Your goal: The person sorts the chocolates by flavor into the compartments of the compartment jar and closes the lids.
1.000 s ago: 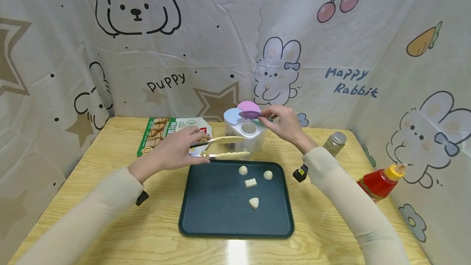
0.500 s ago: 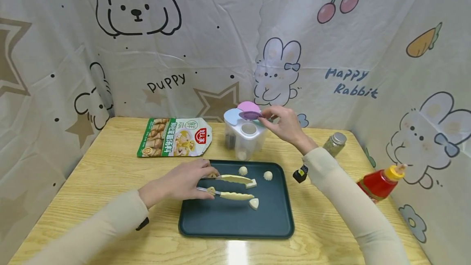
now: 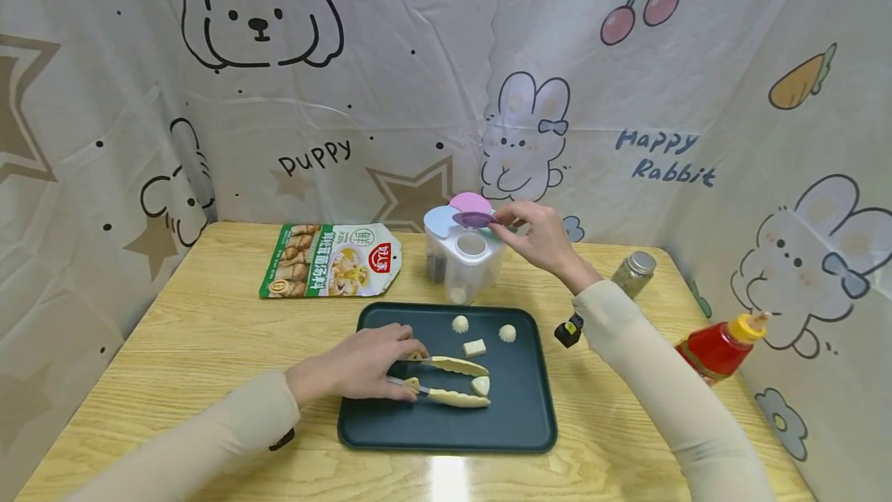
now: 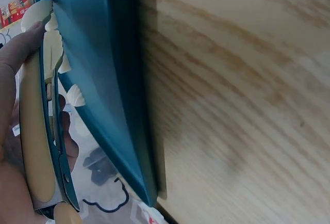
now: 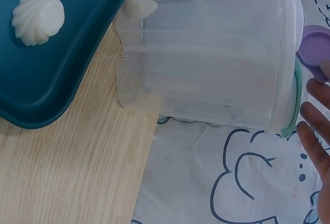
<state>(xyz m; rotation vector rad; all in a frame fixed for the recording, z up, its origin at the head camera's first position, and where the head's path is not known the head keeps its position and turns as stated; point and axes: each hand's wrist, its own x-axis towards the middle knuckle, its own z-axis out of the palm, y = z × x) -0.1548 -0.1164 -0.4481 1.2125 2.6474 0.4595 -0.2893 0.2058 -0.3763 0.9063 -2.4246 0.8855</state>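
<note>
My left hand (image 3: 407, 374) grips cream tongs (image 3: 446, 382) low over a dark teal tray (image 3: 446, 428). The tong tips lie on either side of a white wedge-shaped piece (image 3: 481, 386). Three more white pieces sit further back on the tray: a shell (image 3: 460, 324), a second shell (image 3: 508, 332) and a block (image 3: 475, 347). My right hand (image 3: 496, 219) pinches the purple flap lid (image 3: 475, 218) of a clear container (image 3: 463, 266) behind the tray. In the right wrist view the container (image 5: 206, 53) stands at the tray's edge, near one shell (image 5: 37, 17). The left wrist view shows the tongs (image 4: 36, 131) beside the tray rim (image 4: 118, 105).
A green food packet (image 3: 331, 258) lies at the back left of the wooden table (image 3: 209, 331). A glass spice jar (image 3: 634, 271), a small black object (image 3: 569, 329) and a red sauce bottle (image 3: 721, 343) stand to the right. Printed cloth walls close in three sides.
My left hand has carried the tongs from beside the container down to the wedge-shaped piece at the tray's front. The right hand has stayed on the purple lid.
</note>
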